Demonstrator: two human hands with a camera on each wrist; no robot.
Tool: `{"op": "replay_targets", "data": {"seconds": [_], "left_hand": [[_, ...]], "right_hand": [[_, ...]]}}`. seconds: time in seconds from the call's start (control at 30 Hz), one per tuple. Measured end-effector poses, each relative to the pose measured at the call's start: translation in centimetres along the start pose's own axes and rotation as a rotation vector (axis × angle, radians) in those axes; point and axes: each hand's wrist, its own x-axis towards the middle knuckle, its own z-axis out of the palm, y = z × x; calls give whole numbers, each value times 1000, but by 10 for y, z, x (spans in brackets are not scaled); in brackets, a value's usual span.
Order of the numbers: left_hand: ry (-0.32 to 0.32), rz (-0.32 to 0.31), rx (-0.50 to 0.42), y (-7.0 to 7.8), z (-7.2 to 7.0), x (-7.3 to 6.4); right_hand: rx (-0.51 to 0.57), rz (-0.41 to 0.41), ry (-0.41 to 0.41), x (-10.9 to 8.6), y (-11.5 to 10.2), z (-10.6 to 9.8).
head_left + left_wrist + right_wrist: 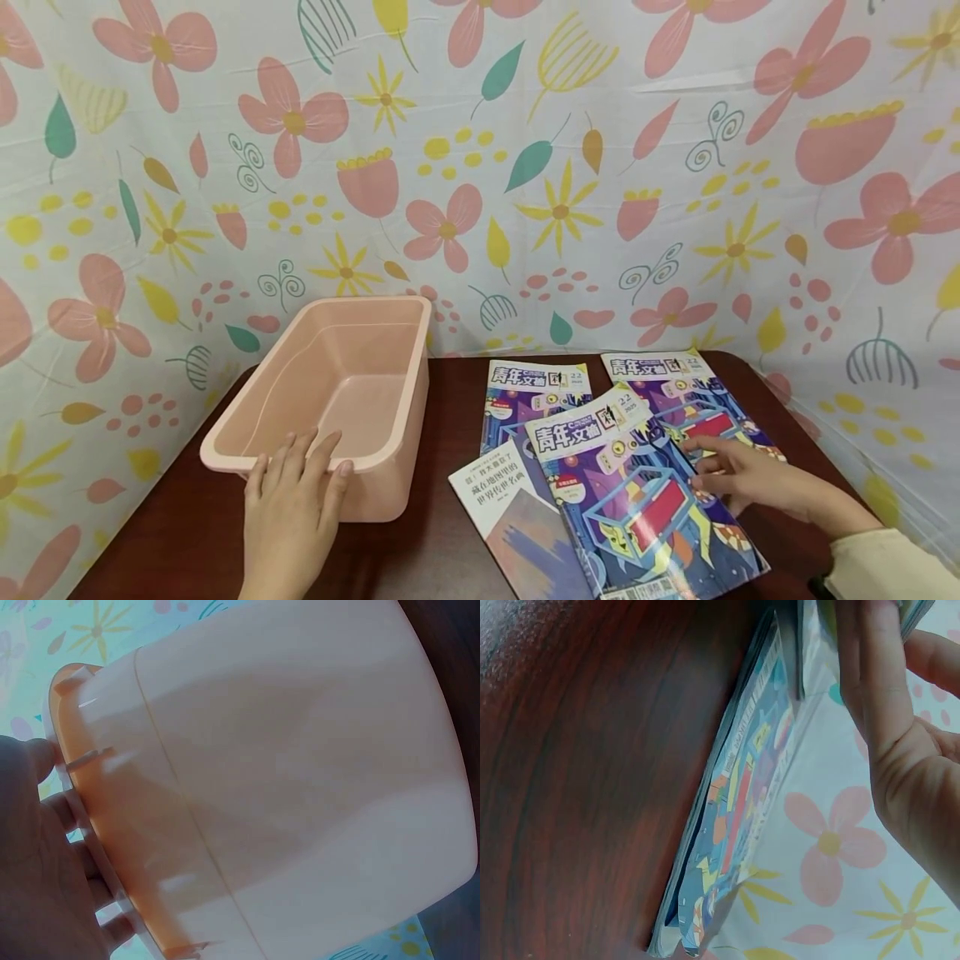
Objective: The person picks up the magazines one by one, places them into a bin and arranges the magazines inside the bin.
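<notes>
A pink plastic basin [416,400] stands at the left. My left hand [292,508] rests on its near rim with the fingers laid over the edge; the left wrist view shows that hand beside the rim [86,825] and the outer wall. A colourful magazine [622,500] lies at an angle over others, nearest me. My right hand [772,483] pinches its right edge; in the right wrist view a magazine edge [919,615] shows between thumb and fingers. Beneath it is a white-and-grey magazine [517,517], partly hidden.
Two more magazines with matching covers lie behind, one at the middle [525,404] and another at the right [652,367]. All stand on a dark wooden table [382,558]. A flower-patterned cloth [480,308] hangs behind and along both sides.
</notes>
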Motion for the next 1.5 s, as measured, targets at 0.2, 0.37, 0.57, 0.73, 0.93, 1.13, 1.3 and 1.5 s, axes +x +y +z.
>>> {"op": "replay_targets", "data": {"seconds": [0.2,0.37,0.57,0.73,0.93,1.13,1.3,1.5], "left_hand": [[0,-1,0,0,-1,0],[5,0,-3,0,0,0],[15,2,-8,1,0,0],[16,-1,-9,1,1,-1],[16,-3,-13,1,1,-1],[17,3,-11,1,1,-1],[20,8,-6,0,1,0],[25,4,-8,0,2,0]], "right_hand": [[-20,-3,45,1,4,2],[-38,16,75,7,1,6],[-62,59,153,15,-5,8],[-103,61,218,16,-5,6],[-91,52,248,15,-3,3],[-32,54,243,10,-2,-1],[21,58,240,8,-4,-1],[80,48,249,9,-7,3]]}}
